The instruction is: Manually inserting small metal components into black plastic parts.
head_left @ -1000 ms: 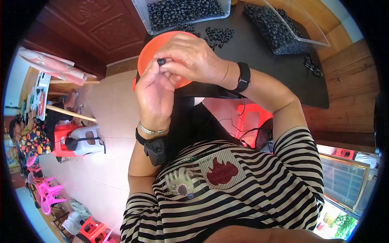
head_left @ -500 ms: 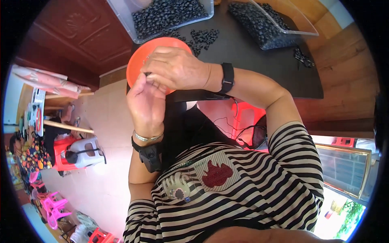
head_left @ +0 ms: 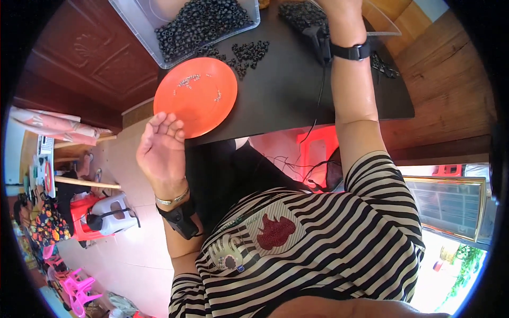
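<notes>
Fingers of the left hand (head_left: 160,151) are curling loosely, holding nothing, just beside the orange plate (head_left: 196,96). The right hand (head_left: 339,13) is reaching over the table (head_left: 286,90); its grip is hidden. The black beads (head_left: 249,53) look tiny, light and hard, best pinched singly.

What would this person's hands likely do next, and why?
Probably the right hand picks a black bead from the far tray, since it reaches up there past the picture's edge. The left hand waits open and empty beside the orange plate, which holds only tiny bits.
</notes>
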The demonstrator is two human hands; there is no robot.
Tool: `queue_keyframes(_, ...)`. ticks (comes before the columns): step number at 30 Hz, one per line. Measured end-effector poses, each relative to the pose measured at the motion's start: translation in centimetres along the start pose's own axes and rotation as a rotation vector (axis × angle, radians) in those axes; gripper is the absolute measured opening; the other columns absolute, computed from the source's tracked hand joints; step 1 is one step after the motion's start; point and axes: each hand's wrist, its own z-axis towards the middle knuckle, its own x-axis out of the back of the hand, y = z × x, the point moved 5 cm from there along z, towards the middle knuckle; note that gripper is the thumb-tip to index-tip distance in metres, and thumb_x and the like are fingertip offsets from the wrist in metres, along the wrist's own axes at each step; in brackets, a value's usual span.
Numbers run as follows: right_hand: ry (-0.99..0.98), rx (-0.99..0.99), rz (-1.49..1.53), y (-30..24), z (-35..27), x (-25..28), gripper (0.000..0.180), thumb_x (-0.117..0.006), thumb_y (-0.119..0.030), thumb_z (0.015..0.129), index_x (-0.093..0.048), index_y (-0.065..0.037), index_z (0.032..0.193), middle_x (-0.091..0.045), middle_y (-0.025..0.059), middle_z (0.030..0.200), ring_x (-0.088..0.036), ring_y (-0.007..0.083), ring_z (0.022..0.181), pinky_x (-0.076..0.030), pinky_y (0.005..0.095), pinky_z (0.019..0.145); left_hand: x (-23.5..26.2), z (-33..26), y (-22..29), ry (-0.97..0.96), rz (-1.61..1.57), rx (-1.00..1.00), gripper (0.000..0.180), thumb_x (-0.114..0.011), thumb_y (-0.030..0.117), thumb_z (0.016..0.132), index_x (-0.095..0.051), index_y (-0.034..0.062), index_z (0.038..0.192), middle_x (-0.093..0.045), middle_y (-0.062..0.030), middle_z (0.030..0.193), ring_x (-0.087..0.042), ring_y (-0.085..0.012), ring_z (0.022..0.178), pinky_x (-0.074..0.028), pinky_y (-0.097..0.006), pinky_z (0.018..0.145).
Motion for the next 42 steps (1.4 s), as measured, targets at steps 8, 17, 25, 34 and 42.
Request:
queue_keyframes(8, -0.478, -0.078, 0.33, -3.2, -0.8, -2.8, 0.02, -0.061, -0.023, 0.075, -0.07, -0.008, 0.085, -0.065, 0.0193, 0.083, -0.063, 0.0343, 0.077, -0.049, 0.0421, 0.07, -0.6, -0.2, -0.8, 0.015, 0.007, 0.038, 0.027, -0.047, 0.022, 0.09, -0.055, -0.0007, 0.103, -0.06, -0.0147, 0.101, -0.058, -0.0271, 0.09, -0.045, -0.035, 0.078)
queue_keyframes(17, -1.315, 0.184, 0.551, -4.1, -12.7, -16.0, 0.021, -0.073, -0.011, 0.069, -0.068, -0.005, 0.089, -0.068, 0.0083, 0.081, -0.065, 0.0225, 0.078, -0.049, 0.0345, 0.069, -1.3, -0.8, -0.8, 0.004, 0.034, 0.044, 0.026, -0.045, 0.022, 0.091, -0.054, 0.0, 0.102, -0.058, -0.0136, 0.099, -0.057, -0.0256, 0.087, -0.045, -0.035, 0.077)
queue_keyframes(25, -0.906, 0.377, 0.633, -8.5, -13.5, -15.1, 0.031, -0.061, -0.015, 0.077, -0.064, -0.015, 0.108, -0.064, 0.0076, 0.102, -0.06, 0.0283, 0.096, -0.049, 0.0391, 0.082, -0.5, -0.4, -1.4, 0.04, 0.059, 0.048, 0.026, -0.042, 0.021, 0.092, -0.054, 0.0001, 0.101, -0.059, -0.0134, 0.099, -0.058, -0.025, 0.085, -0.046, -0.033, 0.073)
queue_keyframes(34, -1.09, 0.549, 0.674, -11.4, -15.7, -14.5, 0.038, -0.057, -0.005, 0.079, -0.06, -0.009, 0.116, -0.058, 0.0091, 0.117, -0.053, 0.0287, 0.109, -0.044, 0.0361, 0.092, 0.6, -0.9, -1.1, 0.106, 0.283, 0.056, 0.03, -0.041, 0.024, 0.093, -0.054, -0.0002, 0.106, -0.06, -0.0155, 0.11, -0.061, -0.0245, 0.094, -0.045, -0.026, 0.063)
queue_keyframes(42, -1.029, 0.367, 0.801, -10.2, -13.4, -15.3, 0.028, -0.06, -0.008, 0.08, -0.063, -0.007, 0.108, -0.06, 0.0116, 0.111, -0.054, 0.0296, 0.107, -0.043, 0.0378, 0.092, -1.2, -2.0, -0.1, 0.127, 0.839, -0.112, 0.027, -0.044, 0.021, 0.093, -0.057, 0.0013, 0.104, -0.06, -0.0095, 0.108, -0.057, -0.0177, 0.099, -0.045, -0.026, 0.073)
